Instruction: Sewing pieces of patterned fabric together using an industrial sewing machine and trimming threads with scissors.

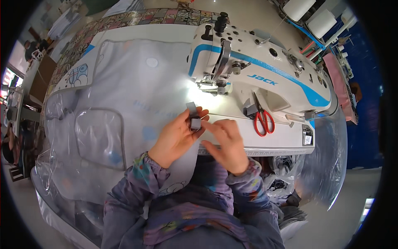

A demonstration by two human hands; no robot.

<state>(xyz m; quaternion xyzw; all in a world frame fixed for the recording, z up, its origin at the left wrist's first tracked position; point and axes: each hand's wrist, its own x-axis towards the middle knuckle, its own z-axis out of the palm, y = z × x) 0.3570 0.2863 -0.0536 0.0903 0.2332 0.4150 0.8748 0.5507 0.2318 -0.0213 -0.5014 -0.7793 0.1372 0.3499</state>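
Two hands [176, 139] [227, 145] — left holding gray strapping [195, 123].

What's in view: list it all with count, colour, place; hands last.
Sewing machine: 1, white and blue, upper right
Worktop: 1, white, under it
Scissors: 1, red-handled, on the worktop
Strip: at least 1, grey, centre
Grey-edged sheeting: layers uncountable, pale, left half
Thread cones: at least 2, white, top right
Cloth: 1, pink, upper right
Patchwork-patterned covering: 1, multicoloured, top left
Plastic sheet: 1, clear, right
Wall panel: 1, blue, far right
Bagged bundle: at least 1, dark, below the worktop
People: at least 1, dark clothing, far left
Sleeves: 2, purple patterned, lower centre
Left hand: 1, bare, centre, holding the strip
Right hand: 1, bare, centre, beside the left
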